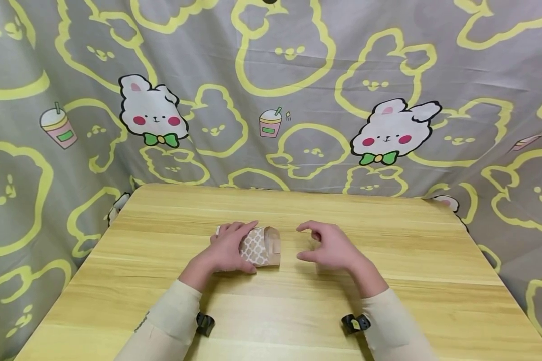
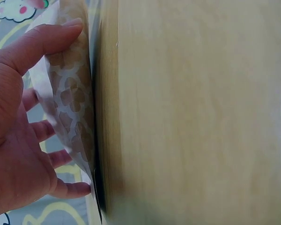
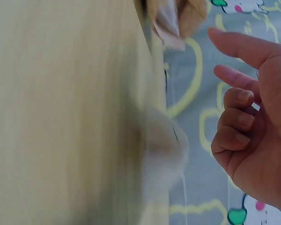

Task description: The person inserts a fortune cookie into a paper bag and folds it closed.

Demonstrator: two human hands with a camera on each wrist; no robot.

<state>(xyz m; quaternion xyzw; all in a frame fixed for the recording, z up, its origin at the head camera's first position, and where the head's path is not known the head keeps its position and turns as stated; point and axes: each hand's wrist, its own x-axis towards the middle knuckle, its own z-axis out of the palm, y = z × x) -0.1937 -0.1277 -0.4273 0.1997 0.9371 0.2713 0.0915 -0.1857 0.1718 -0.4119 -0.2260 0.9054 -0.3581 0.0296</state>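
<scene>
A small paper bag [image 1: 255,246], brown with a white lattice pattern, lies on its side on the table. Its plain brown mouth faces right. My left hand [image 1: 229,247] holds the bag from the left, thumb along the near side and fingers over the far side. In the left wrist view the thumb presses the patterned paper [image 2: 72,101]. To the right, apart from the bag mouth, my right hand [image 1: 330,246] has thumb and index finger spread, the other fingers curled, holding nothing visible. A blurred whitish thing [image 3: 165,152] shows near that hand in the right wrist view; its kind is unclear.
The light wood table [image 1: 275,321] spreads around both hands. A grey curtain [image 1: 307,150] with yellow outlines and white rabbits hangs behind it and at both sides. Black wrist devices [image 1: 356,323] sit on the beige sleeves.
</scene>
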